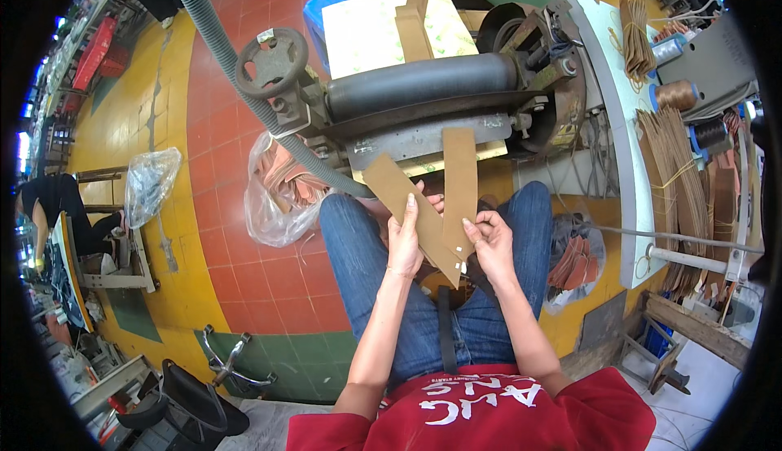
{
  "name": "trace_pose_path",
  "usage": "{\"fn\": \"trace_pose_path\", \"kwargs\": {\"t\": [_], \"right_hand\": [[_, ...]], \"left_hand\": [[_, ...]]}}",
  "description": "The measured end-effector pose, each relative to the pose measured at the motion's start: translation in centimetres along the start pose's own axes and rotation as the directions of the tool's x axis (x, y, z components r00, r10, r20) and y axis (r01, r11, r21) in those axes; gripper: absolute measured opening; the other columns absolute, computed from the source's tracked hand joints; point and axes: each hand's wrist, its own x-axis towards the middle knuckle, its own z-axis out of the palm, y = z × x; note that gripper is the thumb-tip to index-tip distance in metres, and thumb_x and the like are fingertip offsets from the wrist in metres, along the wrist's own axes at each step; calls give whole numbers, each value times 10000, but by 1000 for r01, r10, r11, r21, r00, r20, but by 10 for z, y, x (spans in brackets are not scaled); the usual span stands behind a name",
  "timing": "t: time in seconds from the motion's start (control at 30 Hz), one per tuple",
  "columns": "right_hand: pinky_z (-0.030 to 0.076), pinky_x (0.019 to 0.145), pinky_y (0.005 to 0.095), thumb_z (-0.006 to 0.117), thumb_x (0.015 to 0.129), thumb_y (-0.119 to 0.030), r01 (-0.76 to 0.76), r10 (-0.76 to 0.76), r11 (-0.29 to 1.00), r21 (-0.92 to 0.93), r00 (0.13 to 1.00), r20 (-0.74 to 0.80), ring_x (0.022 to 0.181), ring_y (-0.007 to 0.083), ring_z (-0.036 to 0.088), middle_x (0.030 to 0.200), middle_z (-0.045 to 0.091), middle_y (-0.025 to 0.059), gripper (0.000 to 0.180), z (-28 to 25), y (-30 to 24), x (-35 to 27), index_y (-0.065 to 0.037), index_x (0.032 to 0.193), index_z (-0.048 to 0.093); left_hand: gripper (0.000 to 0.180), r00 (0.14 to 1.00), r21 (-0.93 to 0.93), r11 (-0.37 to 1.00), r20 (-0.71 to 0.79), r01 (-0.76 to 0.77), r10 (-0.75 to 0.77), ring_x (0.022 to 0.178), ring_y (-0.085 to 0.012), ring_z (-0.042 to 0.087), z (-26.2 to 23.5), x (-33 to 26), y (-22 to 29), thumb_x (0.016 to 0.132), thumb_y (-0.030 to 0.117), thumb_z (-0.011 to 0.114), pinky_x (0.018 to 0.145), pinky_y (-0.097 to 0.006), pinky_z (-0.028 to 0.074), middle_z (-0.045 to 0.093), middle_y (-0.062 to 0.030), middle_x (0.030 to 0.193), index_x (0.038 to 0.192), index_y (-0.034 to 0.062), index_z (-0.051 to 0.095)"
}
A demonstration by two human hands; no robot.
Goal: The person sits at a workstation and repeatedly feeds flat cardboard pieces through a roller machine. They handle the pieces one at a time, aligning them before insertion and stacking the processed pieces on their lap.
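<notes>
My left hand (405,243) grips a flat brown strip (393,184) that slants up to the left, thumb on its face and fingers behind it. The fingers of my right hand (492,247) pinch the lower end of a second brown strip (460,178), which stands nearly upright. The two strips meet in a V above my lap, with small white marks at their lower ends. Their upper ends reach over the metal feed plate (383,143) of a machine with a dark roller (423,87). I cannot tell whether they touch the plate.
Beyond the roller, more brown strips (414,31) lie on a pale patterned board (358,31). A handwheel (271,64) and grey hose (213,35) stand at the left. Plastic bags of pinkish pieces (281,178) sit on the floor. The right-hand table (607,60) carries tied strip bundles (672,158) and thread spools (676,94).
</notes>
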Motion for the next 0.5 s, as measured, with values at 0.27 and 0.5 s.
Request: {"fn": "trace_pose_path", "kwargs": {"t": [0.27,0.5], "right_hand": [[479,567,214,552,929,-119,-129,134,988,87,990,-43,674,88,610,810,655,88,147,-2,-7,34,-57,1017,452],[475,723,219,533,939,-104,24,-26,940,341,1000,0,790,80,605,890,662,91,131,4,-25,19,-51,1026,452]], "left_hand": [[464,990,264,958,-53,-114,132,898,-190,614,-9,-1,9,983,289,426,815,-324,526,598,-122,991,1337,-8,379],[482,970,160,970,-128,-183,205,889,-189,612,-9,-17,7,983,307,418,812,-329,528,584,-114,975,1343,-9,365]]}}
